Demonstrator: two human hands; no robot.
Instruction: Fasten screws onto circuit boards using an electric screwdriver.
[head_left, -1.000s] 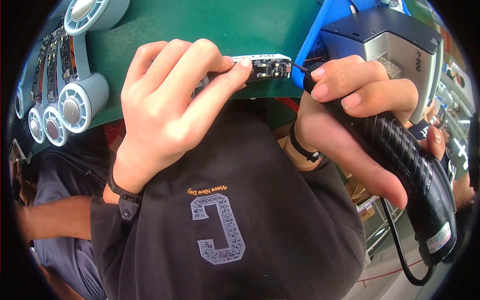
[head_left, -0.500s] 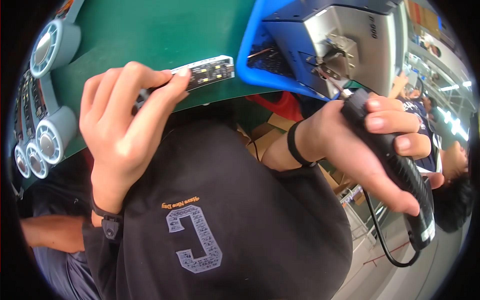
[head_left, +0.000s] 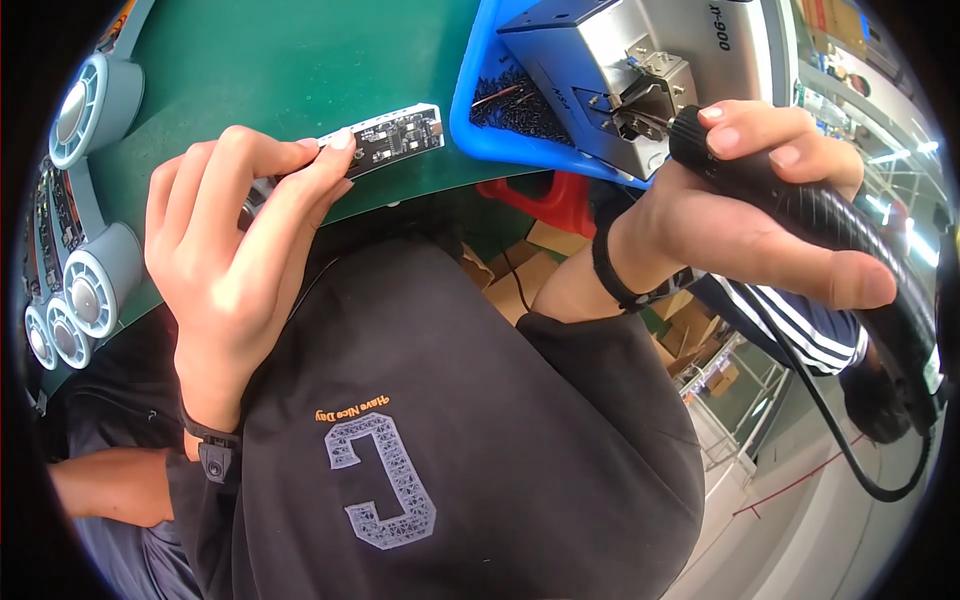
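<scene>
Board (head_left: 392,140) sits upper centre on the desk (head_left: 290,70), pinned by the left hand (head_left: 235,250). Right hand (head_left: 745,215), clenched on the driver (head_left: 840,235), picks a screw at the feeder (head_left: 620,70); next, probably carrying it to the board.

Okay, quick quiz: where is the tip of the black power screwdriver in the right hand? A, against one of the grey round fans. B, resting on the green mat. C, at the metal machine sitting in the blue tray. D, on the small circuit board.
C: the right hand holds the black screwdriver with its tip at the metal machine in the blue tray, apart from the circuit board held by the left hand.
</scene>
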